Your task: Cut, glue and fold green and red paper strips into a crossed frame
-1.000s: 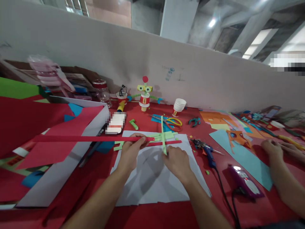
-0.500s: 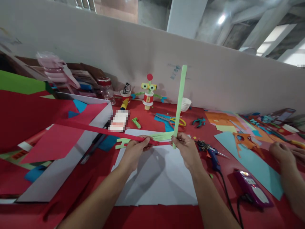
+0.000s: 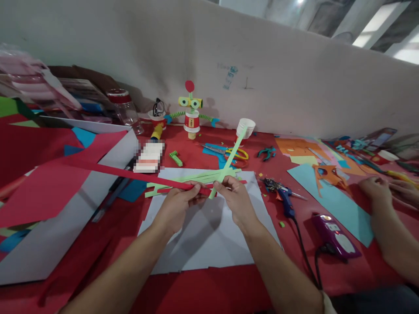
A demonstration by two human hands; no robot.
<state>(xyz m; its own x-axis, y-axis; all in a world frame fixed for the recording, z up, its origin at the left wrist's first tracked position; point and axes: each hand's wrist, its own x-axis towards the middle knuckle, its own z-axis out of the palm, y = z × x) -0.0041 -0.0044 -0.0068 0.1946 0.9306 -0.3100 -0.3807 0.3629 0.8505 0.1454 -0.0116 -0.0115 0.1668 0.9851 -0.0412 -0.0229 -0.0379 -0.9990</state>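
Note:
My left hand (image 3: 178,203) pinches a long red paper strip (image 3: 131,173) near its right end; the rest reaches left over the box. Between the fingers of my right hand (image 3: 236,196) is a light green paper strip (image 3: 233,152), slanting up and to the right. The strips' ends come close together between my hands; whether they touch I cannot tell. Below them, more green paper strips (image 3: 153,188) lie across the top of a white paper sheet (image 3: 209,244).
A white box (image 3: 111,174) of coloured paper stands left. Behind are a paper-cup robot figure (image 3: 191,122), scissors (image 3: 225,150) and white cups (image 3: 245,126). A glue gun (image 3: 288,203) with its cord and a purple device (image 3: 337,235) lie right, near another person's hand (image 3: 375,189).
My right hand has moved left toward my left hand, and the green strip has tipped from nearly upright to a slant. The view has shifted slightly right and down.

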